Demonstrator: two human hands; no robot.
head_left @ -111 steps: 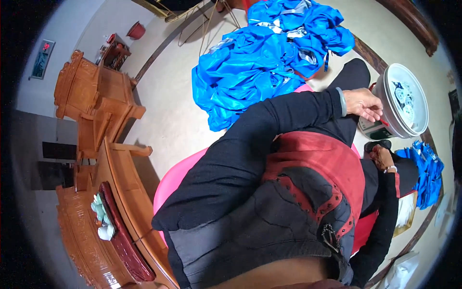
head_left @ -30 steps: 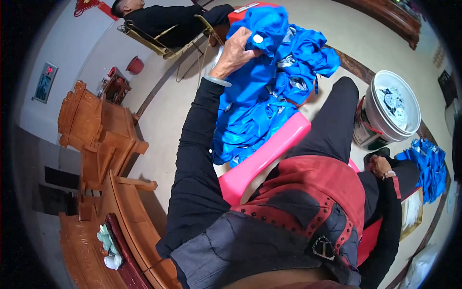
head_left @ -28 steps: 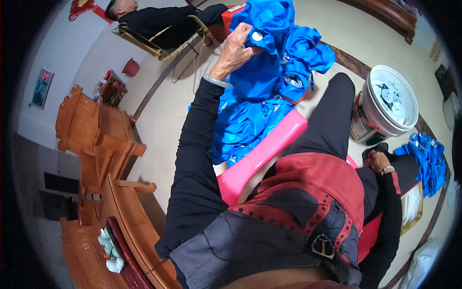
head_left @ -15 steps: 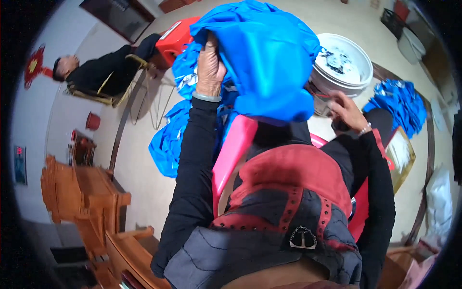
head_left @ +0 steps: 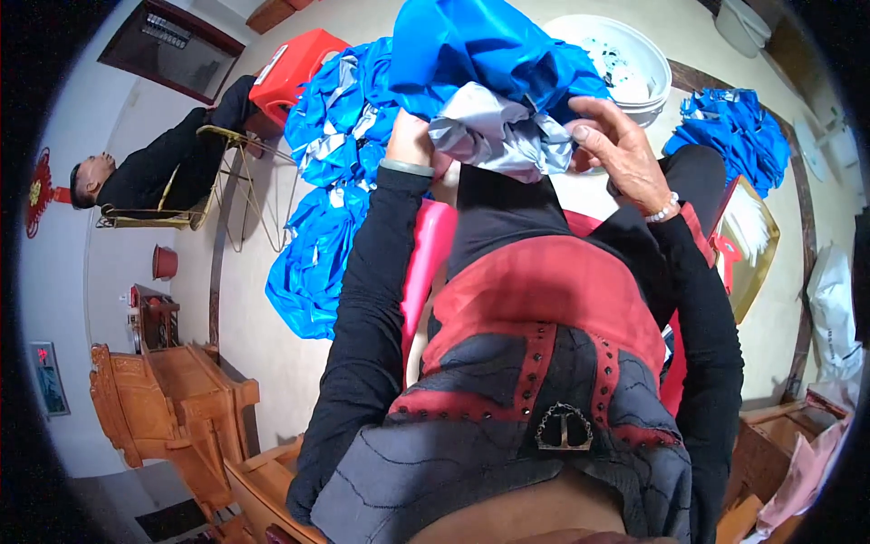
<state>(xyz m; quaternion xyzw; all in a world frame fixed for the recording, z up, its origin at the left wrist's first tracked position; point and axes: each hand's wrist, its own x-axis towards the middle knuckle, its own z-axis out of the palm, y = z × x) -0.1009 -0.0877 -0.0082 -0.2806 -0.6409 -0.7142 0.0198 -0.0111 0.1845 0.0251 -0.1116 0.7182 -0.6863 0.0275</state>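
A bunched blue cloth (head_left: 489, 45) with a silver-grey underside (head_left: 494, 131) hangs over the space in front of my knees. My left hand (head_left: 412, 140) is closed on its left side, fingers hidden beneath the grey folds. At the right edge of the cloth is my right hand (head_left: 621, 150), its fingers curved and spread apart, thumb and fingertips close against the fabric. Whether anything small sits in the right palm is hidden. More blue and silver cloth (head_left: 313, 263) lies heaped to the left of my knees.
White round tubs (head_left: 648, 77) stand ahead on the right, black bits inside. Another blue heap (head_left: 734, 136) and a shallow box (head_left: 757, 249) lie at the right. Far left, a person (head_left: 159, 168) reclines on a metal-framed chair near a red stool (head_left: 294, 72). Wooden furniture (head_left: 177, 390) stands lower left.
The cloth has been turned and lowered so its silver-grey side shows. My right hand has risen from beside the tubs to the cloth's edge; a thin red thing by its fingers no longer shows.
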